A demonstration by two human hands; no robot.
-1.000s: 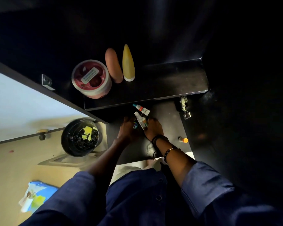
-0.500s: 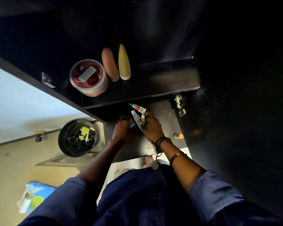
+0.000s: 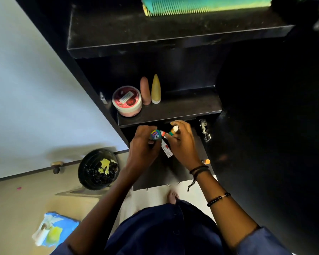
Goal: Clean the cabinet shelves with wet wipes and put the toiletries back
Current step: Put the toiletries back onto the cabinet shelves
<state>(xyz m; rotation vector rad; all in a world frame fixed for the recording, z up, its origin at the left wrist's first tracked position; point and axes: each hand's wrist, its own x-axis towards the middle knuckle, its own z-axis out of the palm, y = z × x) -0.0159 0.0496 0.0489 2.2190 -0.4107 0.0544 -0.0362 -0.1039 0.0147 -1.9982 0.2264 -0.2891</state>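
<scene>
Head view, looking down into an open dark cabinet with three shelves, one below the other.

The left hand (image 3: 144,146) had its fingers curled around a small round tin (image 3: 156,134) with a blue-green lid. The right hand (image 3: 184,144) pinched a small bottle (image 3: 174,130) with an orange body and a white cap. One white tube (image 3: 167,151) with a red mark stood between the two hands; which hand held it could not be told. Both hands were close together just under the front edge of the middle shelf (image 3: 182,109), above the bottom shelf (image 3: 155,175).

Three containers stood at the left end of the middle shelf: a round pink tub (image 3: 127,101), a pinkish-brown bottle (image 3: 145,91) and a yellow bottle (image 3: 156,89), set side by side. To their right the dark board showed as far as the cabinet's right wall. One teal comb (image 3: 206,5) lay on the upper shelf (image 3: 155,34), far from the hands. One orange-capped item (image 3: 206,161) sat near the right edge of the bottom shelf, beside the right wrist. A metal hinge (image 3: 203,129) was fixed on the right wall.

The tub carried a white label and the tin's lid carried print, both too small to read.

To the left, the white cabinet door (image 3: 35,89) stood open. On the floor were one black bin (image 3: 98,169) holding yellow scraps and, nearer, one blue wipes pack (image 3: 57,229).
</scene>
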